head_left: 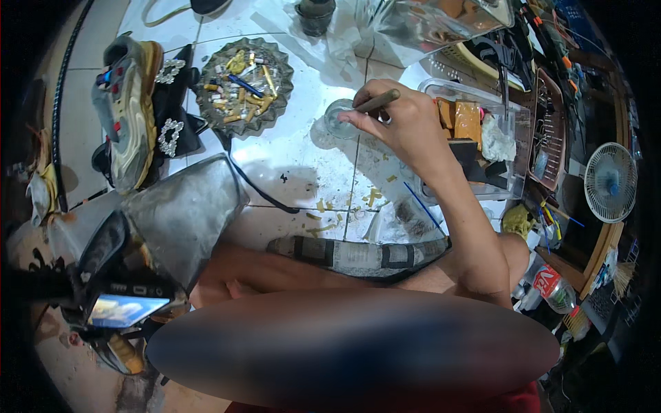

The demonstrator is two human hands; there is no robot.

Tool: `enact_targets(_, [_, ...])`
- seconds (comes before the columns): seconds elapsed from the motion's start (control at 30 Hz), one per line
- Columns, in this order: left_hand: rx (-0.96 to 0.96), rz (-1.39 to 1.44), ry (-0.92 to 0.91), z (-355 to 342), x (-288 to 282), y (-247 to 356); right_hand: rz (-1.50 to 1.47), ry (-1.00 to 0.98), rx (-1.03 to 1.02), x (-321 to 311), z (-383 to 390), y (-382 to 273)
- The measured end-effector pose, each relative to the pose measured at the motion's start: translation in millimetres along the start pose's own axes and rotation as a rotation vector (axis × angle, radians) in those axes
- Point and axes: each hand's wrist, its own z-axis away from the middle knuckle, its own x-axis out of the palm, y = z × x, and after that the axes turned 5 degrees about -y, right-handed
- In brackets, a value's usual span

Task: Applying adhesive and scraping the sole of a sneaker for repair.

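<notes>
My right hand (pixel 396 113) pinches a dark, stick-like handle (pixel 379 100) over a small clear glass (pixel 334 118) on the white tiles. The handle's lower end is hidden by my fingers. Left of the glass is a scalloped metal ashtray (pixel 217 82) full of cigarette butts, with a blue stick among them. A clear plastic bin (pixel 513 172) to the right holds tan and black blocks and a white crumpled cloth. I cannot make out my left hand.
A worn sneaker (pixel 131 117) lies left beside black straps with jeweled buckles (pixel 169 138). Also around me are a grey sheet (pixel 182 217), a phone screen (pixel 127 311), a small fan (pixel 609 182), a plastic bottle (pixel 554 286) and a dark pot (pixel 315 17).
</notes>
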Motion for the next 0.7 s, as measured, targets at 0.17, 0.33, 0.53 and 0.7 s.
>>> enact_targets(0.17, [-0.004,-0.034,-0.08,-7.6,-25.4,8.7,0.095,0.002,-0.052,7.7,3.5,7.7])
enact_targets(0.33, [0.014,-0.089,-0.167,-9.7,-40.0,12.7,0.144,-0.005,-0.079,12.6,2.6,6.4])
enact_targets(0.53, [0.045,-0.151,-0.276,-1.3,-48.4,9.4,0.072,0.073,-0.086,8.9,3.8,9.7])
enact_targets(0.7, [0.092,-0.223,-0.368,-14.5,-54.7,5.8,-0.002,0.262,-0.103,-24.1,3.9,-20.1])
